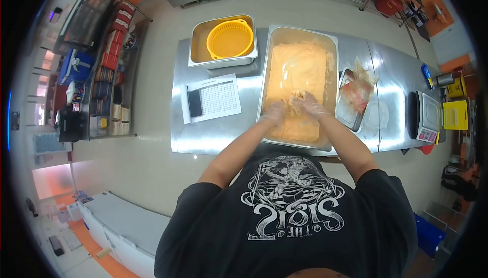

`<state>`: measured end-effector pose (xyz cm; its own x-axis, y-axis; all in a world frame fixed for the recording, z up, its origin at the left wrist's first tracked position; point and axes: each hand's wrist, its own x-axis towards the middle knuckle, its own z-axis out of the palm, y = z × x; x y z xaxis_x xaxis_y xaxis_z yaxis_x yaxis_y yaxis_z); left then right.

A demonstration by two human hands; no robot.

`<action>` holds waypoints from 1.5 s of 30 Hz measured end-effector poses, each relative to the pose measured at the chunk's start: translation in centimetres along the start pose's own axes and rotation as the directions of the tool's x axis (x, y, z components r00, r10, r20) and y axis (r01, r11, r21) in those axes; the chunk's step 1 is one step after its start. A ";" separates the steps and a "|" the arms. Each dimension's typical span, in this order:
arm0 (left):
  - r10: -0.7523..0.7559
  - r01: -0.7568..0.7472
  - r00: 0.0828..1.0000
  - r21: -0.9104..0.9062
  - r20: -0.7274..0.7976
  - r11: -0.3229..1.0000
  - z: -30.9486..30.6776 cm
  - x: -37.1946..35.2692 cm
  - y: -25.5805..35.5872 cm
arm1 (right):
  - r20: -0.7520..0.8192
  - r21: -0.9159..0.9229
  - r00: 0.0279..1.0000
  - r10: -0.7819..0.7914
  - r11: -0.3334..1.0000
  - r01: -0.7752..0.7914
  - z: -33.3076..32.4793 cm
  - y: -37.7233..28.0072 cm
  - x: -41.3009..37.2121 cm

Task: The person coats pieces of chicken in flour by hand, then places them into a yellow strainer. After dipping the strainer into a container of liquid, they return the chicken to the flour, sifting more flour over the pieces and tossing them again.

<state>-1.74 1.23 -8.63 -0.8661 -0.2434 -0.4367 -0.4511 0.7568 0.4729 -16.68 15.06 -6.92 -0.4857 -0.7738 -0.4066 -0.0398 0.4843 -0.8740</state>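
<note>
A deep steel pan (333,49) holds a thick, smooth orange batter-like mix (300,64). Both my hands wear clear plastic gloves and are in the near half of the pan. My right hand (313,107) has its fingers curled at a lumpy, coated piece (296,103) whose kind I cannot make out. My left hand (275,112) dips into the mix just left of that lump, its fingertips hidden by the mix.
A yellow plastic basket (230,39) sits inside another steel pan (198,60) at the back left. Nearer lies a clipboard with a printed grid sheet (218,97) and a dark phone (194,103). Right of my pan are a tray with a reddish plastic bag (356,92) and a scale (429,113).
</note>
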 end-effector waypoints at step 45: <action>0.005 -0.003 0.999 0.045 -0.048 0.999 3.6 3.4 -0.4 | 0.034 -0.313 0.994 -0.105 0.943 0.111 1.4 1.4 0.5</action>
<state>-3.72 2.30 -13.01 -0.8776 -0.2686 -0.3970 -0.4387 0.7838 0.4395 -15.73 14.75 -8.69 -0.4492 -0.8338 -0.3210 -0.3644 0.4990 -0.7863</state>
